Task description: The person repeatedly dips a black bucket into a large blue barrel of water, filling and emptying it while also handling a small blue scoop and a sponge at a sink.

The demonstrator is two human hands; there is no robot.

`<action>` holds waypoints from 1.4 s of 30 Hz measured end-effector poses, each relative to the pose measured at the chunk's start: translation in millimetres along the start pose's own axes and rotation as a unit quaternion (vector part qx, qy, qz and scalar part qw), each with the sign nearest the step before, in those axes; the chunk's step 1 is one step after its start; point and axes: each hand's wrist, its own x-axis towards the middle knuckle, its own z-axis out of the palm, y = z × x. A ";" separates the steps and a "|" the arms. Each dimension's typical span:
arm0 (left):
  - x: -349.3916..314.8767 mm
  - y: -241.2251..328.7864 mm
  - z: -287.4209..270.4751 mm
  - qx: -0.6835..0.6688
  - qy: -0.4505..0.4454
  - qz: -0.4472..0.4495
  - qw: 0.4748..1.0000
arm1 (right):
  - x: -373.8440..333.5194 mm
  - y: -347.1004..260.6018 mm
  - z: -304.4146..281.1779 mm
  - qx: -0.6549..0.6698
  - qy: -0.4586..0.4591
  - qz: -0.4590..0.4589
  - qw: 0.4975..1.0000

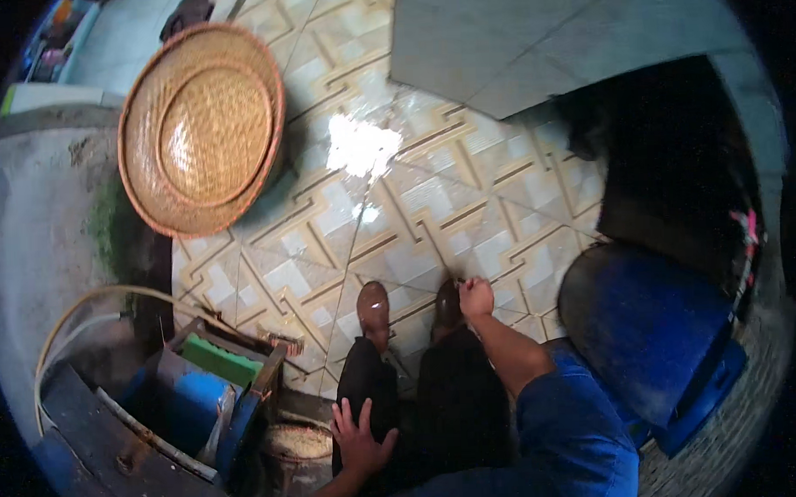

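Observation:
My left hand (pixel 361 438) rests on the dark trousers over my left thigh, its fingers spread and nothing in it. In front of my right knee, above the brown right shoe (pixel 447 310), my right hand (pixel 476 297) is closed in a fist. Something small and dark may stick out at its fingertips, but I cannot make it out. The brown left shoe (pixel 374 312) stands on the patterned tile floor (pixel 397 218). Ahead to the left, a wide round woven bamboo tray (pixel 219 136) with a reddish rim lies over something mostly hidden beneath it.
A blue plastic container (pixel 646 327) stands close on my right. To the left is a worn wooden-framed box (pixel 271 376) with blue and green parts, and a yellowish hose (pixel 88 299) curves behind it. A tiled counter (pixel 557 33) overhangs a dark recess at the far right.

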 end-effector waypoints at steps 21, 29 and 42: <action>-21.4 89.8 -108.9 -0.029 -0.010 0.099 0.995 | -298.7 132.3 -293.4 0.182 0.199 0.294 0.917; 45.4 88.3 -141.9 -0.043 -0.117 0.092 0.988 | -423.6 136.1 -265.3 0.217 0.285 0.377 0.854; 69.5 148.8 -131.6 0.100 -0.223 0.170 0.954 | -640.5 129.0 -94.0 0.077 0.047 0.520 0.850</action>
